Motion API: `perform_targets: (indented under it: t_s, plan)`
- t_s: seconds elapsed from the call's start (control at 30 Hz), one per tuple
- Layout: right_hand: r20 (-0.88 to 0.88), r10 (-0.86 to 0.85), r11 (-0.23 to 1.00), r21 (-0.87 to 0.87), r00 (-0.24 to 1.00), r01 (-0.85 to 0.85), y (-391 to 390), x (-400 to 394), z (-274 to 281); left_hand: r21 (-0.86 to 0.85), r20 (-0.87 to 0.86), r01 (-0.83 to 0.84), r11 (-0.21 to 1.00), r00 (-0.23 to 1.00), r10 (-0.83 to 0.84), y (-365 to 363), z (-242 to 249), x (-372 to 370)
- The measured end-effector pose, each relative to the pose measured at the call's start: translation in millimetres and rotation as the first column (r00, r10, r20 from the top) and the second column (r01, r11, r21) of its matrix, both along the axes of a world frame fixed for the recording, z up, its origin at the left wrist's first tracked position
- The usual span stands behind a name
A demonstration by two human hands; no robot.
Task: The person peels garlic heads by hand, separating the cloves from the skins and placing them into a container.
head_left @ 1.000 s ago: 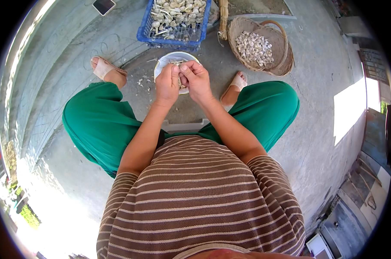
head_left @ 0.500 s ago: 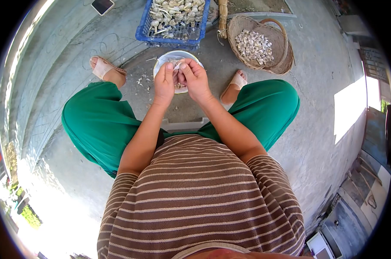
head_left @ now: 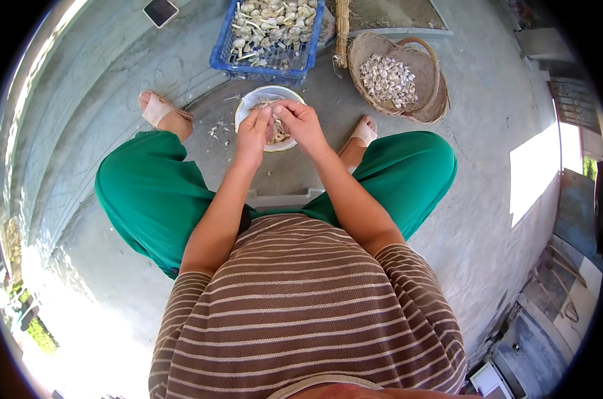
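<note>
My left hand [head_left: 251, 136] and my right hand [head_left: 302, 126] meet at the fingertips over a white bucket [head_left: 243, 110]. Both are closed in a pinch around a small piece of garlic, mostly hidden by the fingers. Pale and brownish garlic scraps [head_left: 279, 135] lie in the bucket below them. Beyond the bucket, a blue plastic crate [head_left: 223, 56] holds many garlic bulbs with stalk stubs [head_left: 275, 26]. To the right, a woven basket [head_left: 426, 66] with a curved handle holds a heap of loose garlic cloves [head_left: 388, 81].
A straw bundle [head_left: 342, 30] stands between crate and basket. Small peel bits [head_left: 219, 128] are scattered on the concrete floor left of the bucket. A phone-like dark-screened device [head_left: 161, 11] lies at the upper left. My sandalled feet [head_left: 165, 113] flank the bucket.
My hands stay together over the bucket, with the fingertips shifted slightly. The pale piece that showed between them is now mostly covered. The whole view has shifted a little.
</note>
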State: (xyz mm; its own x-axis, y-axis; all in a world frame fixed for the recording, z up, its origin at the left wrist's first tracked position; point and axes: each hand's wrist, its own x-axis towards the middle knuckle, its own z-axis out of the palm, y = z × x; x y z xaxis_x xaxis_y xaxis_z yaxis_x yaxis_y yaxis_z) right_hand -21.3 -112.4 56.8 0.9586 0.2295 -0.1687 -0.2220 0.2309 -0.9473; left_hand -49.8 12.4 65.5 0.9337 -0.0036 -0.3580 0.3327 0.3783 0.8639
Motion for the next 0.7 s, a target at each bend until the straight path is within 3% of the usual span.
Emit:
perform_targets:
  t_s: [0.07, 0.13, 0.17, 0.23, 0.3, 0.33, 0.37, 0.4, 0.47, 0.53, 0.6, 0.63, 0.67, 0.7]
  plan:
    - [-0.062, 0.035, 0.999, 0.036, 0.997, -0.033, -2.0, 0.5, -8.5, 0.022, -0.001, -0.002, 1.000, 1.000, 0.002, -4.9, -2.1, 1.3]
    - [-0.267, -0.092, 0.920, 0.347, 0.959, 0.185, -3.9, 3.6, -9.2, 0.046, -0.004, -0.006, 0.999, 1.000, 0.006, -5.6, -6.9, 3.7]
    - [-0.334, -0.182, 0.888, 0.347, 0.925, 0.300, -9.2, 8.1, -9.1, 0.018, -0.027, 0.007, 1.000, 1.000, -0.006, -2.0, -9.0, 4.5]
    - [-0.471, -0.338, 0.727, 0.420, 0.815, 0.544, -27.7, 28.5, -16.2, -0.011, -0.048, 0.013, 1.000, 0.999, -0.013, -0.9, -18.1, 6.4]
    - [-0.560, -0.441, 0.496, 0.499, 0.701, 0.711, -63.1, 56.4, -26.3, 0.341, 0.115, -0.074, 0.937, 0.993, 0.037, -6.3, -27.2, 9.5]
    - [-0.570, -0.511, 0.355, 0.541, 0.643, 0.762, -85.2, 73.2, -37.2, 0.339, 0.117, -0.081, 0.937, 0.992, 0.043, -7.2, -25.9, 11.6]
    - [-0.576, -0.588, 0.202, 0.575, 0.567, 0.793, -100.9, 85.4, -31.6, 0.443, 0.143, -0.041, 0.895, 0.989, -0.025, -7.9, -22.1, 11.9]
    - [-0.576, -0.586, 0.208, 0.573, 0.570, 0.793, -114.1, 93.6, -32.0, 0.542, 0.159, -0.006, 0.840, 0.983, -0.095, -8.7, -16.9, 11.3]
    - [-0.691, -0.573, 0.011, 0.532, 0.441, 0.847, -129.4, 105.3, -38.2, 0.481, 0.112, 0.028, 0.877, 0.989, -0.093, -11.6, -6.6, 10.3]
    - [-0.668, -0.561, 0.059, 0.557, 0.489, 0.829, -120.2, 108.7, -49.0, 0.235, -0.001, -0.015, 0.972, 1.000, 0.016, -13.4, -10.0, 12.1]
    - [-0.525, -0.585, 0.460, 0.413, 0.618, 0.786, -92.1, 102.1, -51.1, 0.201, 0.015, -0.049, 0.978, 0.999, 0.047, -13.2, -12.5, 13.3]
    - [-0.462, -0.547, 0.579, 0.395, 0.699, 0.714, -79.6, 99.1, -52.4, 0.058, -0.080, -0.114, 0.992, 0.990, 0.118, -13.8, -12.8, 14.1]
    - [-0.461, -0.541, 0.587, 0.392, 0.703, 0.709, -66.1, 103.9, -53.0, -0.078, -0.183, -0.189, 0.979, 0.968, 0.173, -15.0, -12.7, 14.6]
    - [-0.344, -0.509, 0.737, 0.299, 0.789, 0.606, -51.4, 109.9, -50.1, -0.102, -0.194, -0.241, 0.965, 0.956, 0.218, -17.7, -12.1, 15.9]
